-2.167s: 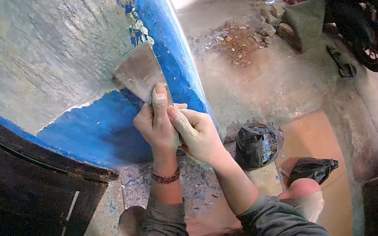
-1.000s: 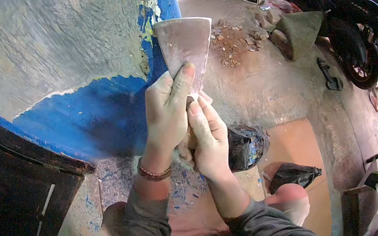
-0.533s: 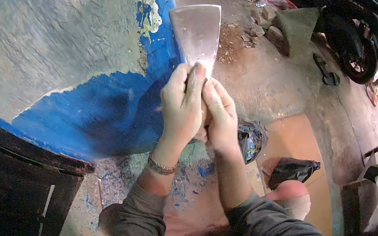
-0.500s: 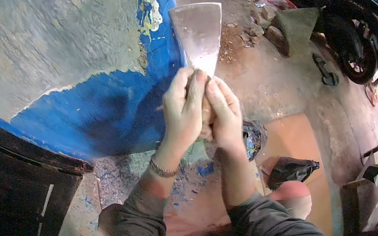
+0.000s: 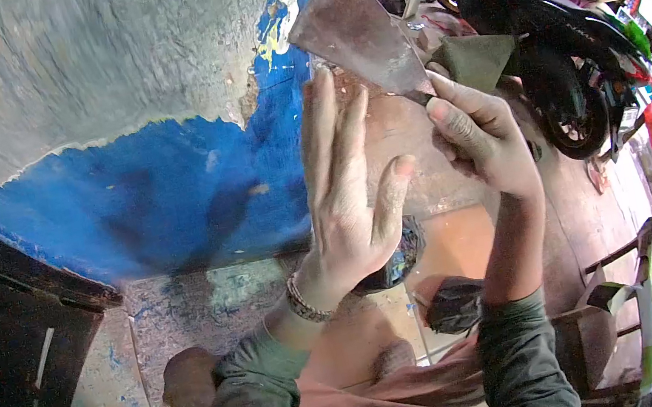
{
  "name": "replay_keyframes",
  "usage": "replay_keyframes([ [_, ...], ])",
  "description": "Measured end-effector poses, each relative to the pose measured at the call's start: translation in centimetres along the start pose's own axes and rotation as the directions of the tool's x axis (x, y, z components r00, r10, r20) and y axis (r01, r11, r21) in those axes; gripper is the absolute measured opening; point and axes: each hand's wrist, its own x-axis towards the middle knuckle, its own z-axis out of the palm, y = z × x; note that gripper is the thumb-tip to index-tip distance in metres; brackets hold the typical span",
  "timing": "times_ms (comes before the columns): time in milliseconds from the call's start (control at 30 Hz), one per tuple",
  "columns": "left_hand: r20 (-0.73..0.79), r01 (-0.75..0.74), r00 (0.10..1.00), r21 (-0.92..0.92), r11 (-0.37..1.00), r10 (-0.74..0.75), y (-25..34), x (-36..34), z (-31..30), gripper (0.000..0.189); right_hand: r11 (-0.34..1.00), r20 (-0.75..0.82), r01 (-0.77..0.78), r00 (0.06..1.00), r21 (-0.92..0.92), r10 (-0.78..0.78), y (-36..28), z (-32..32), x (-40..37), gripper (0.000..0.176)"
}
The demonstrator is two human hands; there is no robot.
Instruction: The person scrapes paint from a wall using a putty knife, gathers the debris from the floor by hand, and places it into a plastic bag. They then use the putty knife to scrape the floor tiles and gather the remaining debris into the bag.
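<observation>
A black motorcycle (image 5: pixel 548 37) stands ahead on my right, a peeling blue-and-grey wall (image 5: pixel 169 195) on my left. Behind my open, empty left hand (image 5: pixel 349 212) sits a partly hidden black plastic bag (image 5: pixel 405 255) with bluish bits in it. My right hand (image 5: pixel 488 142) closes round the broad metal scraper (image 5: pixel 357 30), its blade slanting forward and left

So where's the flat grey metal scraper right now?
The scraper is in the head view's upper middle, held in the right hand, its wide blade just beyond the open left hand.
</observation>
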Motion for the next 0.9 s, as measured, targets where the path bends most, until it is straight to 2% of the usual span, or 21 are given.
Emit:
replay_keyframes([
  [67, 0.148, -0.037, 0.989, 0.054, 0.998, 0.028, -0.7, 0.3, 0.0, 0.066, 0.999, 0.013, -0.005, 1.000, -0.051, 0.006, -0.5, -0.2, 0.1, 0.042],
  [167, 0.158, -0.046, 0.987, 0.059, 0.997, 0.036, -1.4, 0.4, 0.0, 0.066, 0.994, 0.070, -0.062, 0.995, -0.092, 0.069, -1.2, -1.0, 0.0, 0.040],
  [233, 0.160, -0.022, 0.987, 0.088, 0.996, 0.008, -1.3, 0.2, -0.1, 0.065, 0.956, 0.123, 0.066, 0.992, -0.286, -0.032, -0.3, -1.2, -0.3, 0.037],
  [367, 0.131, -0.003, 0.991, 0.084, 0.996, -0.009, -0.7, -0.5, 0.2, 0.067, 0.967, 0.097, 0.023, 0.995, -0.255, 0.002, -1.3, -0.6, -0.4, 0.035],
  [433, 0.166, 0.017, 0.986, 0.092, 0.996, -0.032, -0.2, -1.1, 0.3, 0.069, 0.930, 0.180, 0.026, 0.983, -0.367, 0.043, -2.3, 0.2, 0.4, 0.035],
  [500, 0.208, 0.014, 0.977, 0.107, 0.994, -0.036, -0.1, -1.3, 0.0, 0.070, 0.854, 0.213, -0.047, 0.960, -0.519, 0.182, -5.2, -0.9, 0.0, 0.035],
  [533, 0.221, 0.025, 0.974, 0.077, 0.997, -0.041, 0.2, -1.2, 0.0, 0.070, 0.858, 0.372, 0.130, 0.925, -0.497, 0.075, -6.0, -1.9, 0.5, 0.035],
  [567, 0.230, 0.035, 0.972, 0.048, 0.998, -0.045, 0.3, -1.1, -0.1, 0.069, 0.839, 0.214, -0.117, 0.940, -0.532, 0.267, -7.6, -2.6, -0.1, 0.033],
  [633, 0.216, 0.021, 0.976, 0.003, 1.000, -0.021, 0.3, -1.0, 0.0, 0.069, 0.739, 0.181, -0.055, 0.955, -0.671, 0.236, -8.7, -1.7, 0.9, 0.031],
  [667, 0.229, 0.026, 0.973, -0.008, 1.000, -0.024, 0.4, -0.9, 0.0, 0.066, 0.735, 0.175, -0.063, 0.954, -0.675, 0.243, -9.4, -1.7, 1.1, 0.031],
  [733, 0.222, 0.045, 0.975, -0.049, 0.998, -0.033, 0.3, -0.9, 0.2, 0.064, 0.608, 0.188, -0.016, 0.944, -0.794, 0.271, -10.9, -1.6, 1.5, 0.030],
  [767, 0.224, 0.047, 0.974, -0.058, 0.997, -0.033, 0.2, -1.0, 0.3, 0.064, 0.603, 0.180, -0.025, 0.944, -0.797, 0.277, -11.4, -1.7, 1.4, 0.030],
  [833, 0.202, 0.064, 0.978, -0.088, 0.994, -0.045, 0.0, -1.3, 0.5, 0.068, 0.624, 0.311, 0.165, 0.941, -0.764, 0.132, -12.3, -1.9, 1.2, 0.033],
  [867, 0.201, 0.055, 0.979, -0.087, 0.995, -0.036, -0.2, -1.3, 0.6, 0.068, 0.624, 0.398, 0.368, 0.912, -0.690, -0.098, -10.2, -2.6, 2.2, 0.030],
  [900, 0.201, 0.059, 0.979, -0.093, 0.994, -0.039, -0.2, -1.4, 0.6, 0.068, 0.622, 0.396, 0.363, 0.914, -0.693, -0.091, -10.8, -2.3, 2.6, 0.030],
])
